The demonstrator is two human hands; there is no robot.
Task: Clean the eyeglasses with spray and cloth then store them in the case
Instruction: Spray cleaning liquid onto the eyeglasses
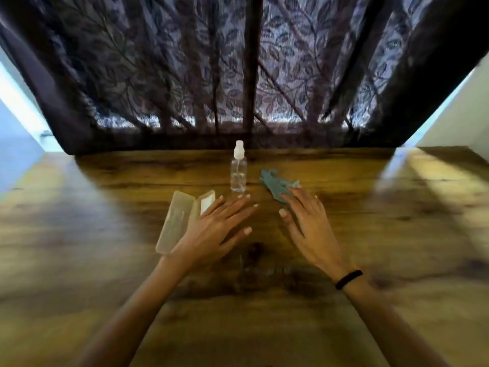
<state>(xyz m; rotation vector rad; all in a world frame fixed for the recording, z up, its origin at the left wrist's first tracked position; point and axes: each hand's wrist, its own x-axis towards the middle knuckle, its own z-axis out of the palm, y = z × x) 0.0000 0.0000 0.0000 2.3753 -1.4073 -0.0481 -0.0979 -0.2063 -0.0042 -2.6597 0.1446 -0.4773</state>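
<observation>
While both hands are stretched flat, fingers spread and grasping nothing, the left hand overlaps the right edge of the open case, the right hand has its fingertips over the near end of the teal cloth, and the spray bottle stands upright just beyond them on the wooden table.

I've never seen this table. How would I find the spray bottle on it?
Look at the brown wooden table in front of the dark leaf-patterned curtain. Near its far edge, in the middle, the clear plastic spray bottle stands between the open pale translucent case on its left and the crumpled teal cloth on its right. It alone stands upright, see-through, with a white cap.
</observation>
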